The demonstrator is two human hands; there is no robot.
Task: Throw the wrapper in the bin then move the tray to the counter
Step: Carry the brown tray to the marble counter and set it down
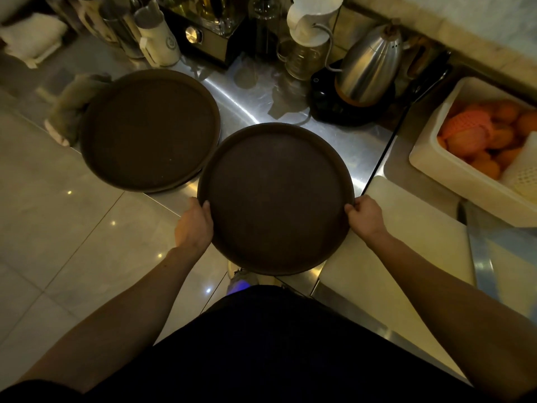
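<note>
We hold the tray (276, 199) by its rim with both hands: the left hand (194, 225) grips the left edge, its fingers (205, 205) curled over the lip, and the right hand (365, 216) grips the right edge, fingers (351, 209) clamped on the rim in the same way. The tray is bare; we see no wrapper on it, in either hand, or anywhere else in view, and no bin shows either. So we judge the first part, binning the wrapper, to be done, though the picture alone cannot prove it

The tray's far half lies over the steel table (366, 146), its near half juts past the table's edge above the floor (58, 228) and our body. Whether it rests on the steel already or hangs just above it we cannot tell. A second tray (149, 129) sits on the table to the left, its rim just beside or slightly under ours. Behind stand a kettle (369, 65) and, to the right, a box of oranges (476, 146), with a white board (406, 242) near our right wrist

What is left, as we judge it: push the tray further onto the table so it sits fully supported, then let go with both hands
</note>
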